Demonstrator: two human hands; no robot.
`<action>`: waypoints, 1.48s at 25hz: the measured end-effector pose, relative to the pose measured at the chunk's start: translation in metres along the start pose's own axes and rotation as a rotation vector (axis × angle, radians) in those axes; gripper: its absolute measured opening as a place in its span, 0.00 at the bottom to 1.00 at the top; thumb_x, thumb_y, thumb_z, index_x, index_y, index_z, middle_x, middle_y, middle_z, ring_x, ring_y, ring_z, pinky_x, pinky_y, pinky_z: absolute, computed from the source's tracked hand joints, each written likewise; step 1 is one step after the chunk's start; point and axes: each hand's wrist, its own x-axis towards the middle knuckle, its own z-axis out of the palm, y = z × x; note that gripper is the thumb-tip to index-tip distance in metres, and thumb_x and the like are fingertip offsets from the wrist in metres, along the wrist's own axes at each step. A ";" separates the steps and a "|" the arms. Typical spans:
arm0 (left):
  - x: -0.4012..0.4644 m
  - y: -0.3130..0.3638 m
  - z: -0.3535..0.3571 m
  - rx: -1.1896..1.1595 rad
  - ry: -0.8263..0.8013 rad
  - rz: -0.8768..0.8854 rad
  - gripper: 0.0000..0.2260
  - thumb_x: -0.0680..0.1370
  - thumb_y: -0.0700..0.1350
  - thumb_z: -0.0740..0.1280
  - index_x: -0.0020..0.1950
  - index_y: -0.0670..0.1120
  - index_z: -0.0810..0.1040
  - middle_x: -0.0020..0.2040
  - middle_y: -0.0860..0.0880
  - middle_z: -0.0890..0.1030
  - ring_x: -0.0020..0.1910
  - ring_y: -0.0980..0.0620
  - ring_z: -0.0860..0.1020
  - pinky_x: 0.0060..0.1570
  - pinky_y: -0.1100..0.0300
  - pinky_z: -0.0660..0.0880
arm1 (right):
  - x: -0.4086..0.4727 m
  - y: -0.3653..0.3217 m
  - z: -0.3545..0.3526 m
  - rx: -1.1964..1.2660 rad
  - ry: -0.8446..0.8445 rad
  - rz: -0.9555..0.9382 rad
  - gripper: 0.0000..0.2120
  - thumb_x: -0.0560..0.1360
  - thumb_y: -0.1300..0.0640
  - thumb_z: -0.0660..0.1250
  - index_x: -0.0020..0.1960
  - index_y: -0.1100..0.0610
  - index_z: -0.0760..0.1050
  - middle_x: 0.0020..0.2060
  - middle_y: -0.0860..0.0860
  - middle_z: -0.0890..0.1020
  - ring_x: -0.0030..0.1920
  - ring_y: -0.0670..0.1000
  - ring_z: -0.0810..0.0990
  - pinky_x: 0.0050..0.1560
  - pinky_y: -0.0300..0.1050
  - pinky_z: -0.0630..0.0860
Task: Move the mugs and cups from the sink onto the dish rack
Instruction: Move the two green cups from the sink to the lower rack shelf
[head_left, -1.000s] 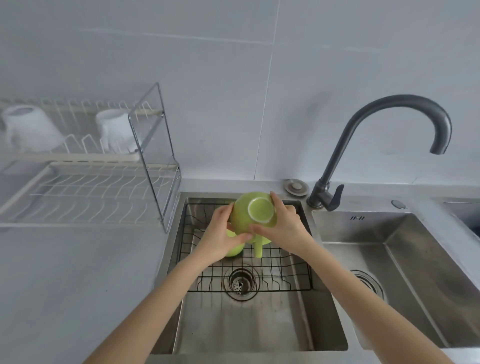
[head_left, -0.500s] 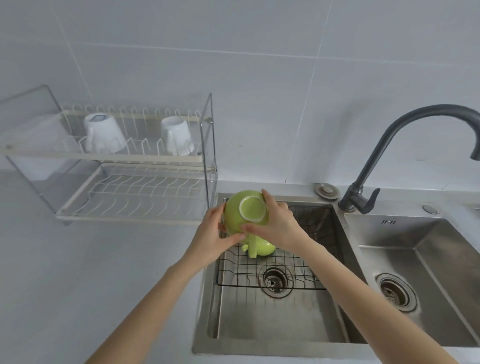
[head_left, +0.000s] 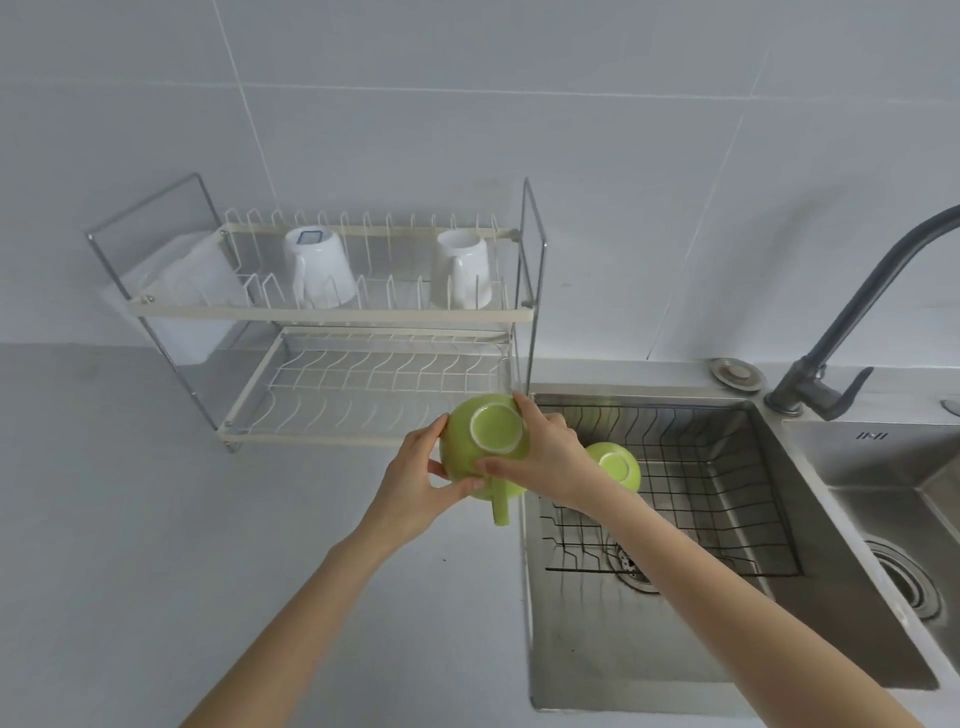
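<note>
Lime-green and glossy, the round ceramic mug (head_left: 480, 447) is held upside down in the air over the grey countertop (head_left: 156, 519), just left of the sink's edge and in front of the lower tier of the dish rack. The left hand (head_left: 415, 483) curls round its left side with the thumb pressed near the rim, and the right hand (head_left: 545, 457) clasps its right side, fingers spread over the base ring; its handle points down toward the camera.

A second lime-green mug (head_left: 615, 465) lies inverted on the black wire grid (head_left: 701, 467) inside the stainless steel sink basin (head_left: 597, 649), partly covered by the right wrist. The two-tier white wire dish rack (head_left: 332, 312) stands on the counter against the tiled wall; its upper tier carries two white mugs upside down, one (head_left: 317, 273) toward the left and one (head_left: 462, 270) toward the right. A pale translucent holder (head_left: 182, 291) hangs at the rack's left end, its contents impossible to make out.

The dark grey curved faucet (head_left: 857, 322) is cut off at the right edge, as is the neighbouring basin (head_left: 893, 519).
</note>
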 end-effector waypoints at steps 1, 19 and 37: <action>0.002 -0.006 -0.007 0.000 -0.001 -0.004 0.35 0.70 0.46 0.72 0.72 0.48 0.58 0.67 0.48 0.67 0.49 0.52 0.75 0.45 0.65 0.68 | 0.005 -0.005 0.005 -0.001 -0.002 0.000 0.45 0.69 0.45 0.70 0.75 0.47 0.45 0.69 0.61 0.61 0.70 0.62 0.59 0.69 0.55 0.63; 0.121 -0.063 -0.048 0.043 -0.155 -0.097 0.37 0.69 0.48 0.73 0.73 0.47 0.58 0.70 0.48 0.69 0.56 0.46 0.76 0.55 0.57 0.71 | 0.131 -0.033 0.038 -0.035 0.035 0.119 0.44 0.68 0.46 0.71 0.75 0.50 0.49 0.67 0.61 0.66 0.69 0.63 0.64 0.69 0.56 0.64; 0.167 -0.077 -0.035 0.092 -0.255 -0.154 0.33 0.71 0.49 0.70 0.72 0.48 0.58 0.66 0.46 0.71 0.49 0.52 0.71 0.48 0.61 0.65 | 0.175 -0.014 0.046 -0.044 0.016 0.174 0.35 0.71 0.44 0.67 0.71 0.54 0.56 0.64 0.62 0.68 0.66 0.63 0.66 0.66 0.57 0.67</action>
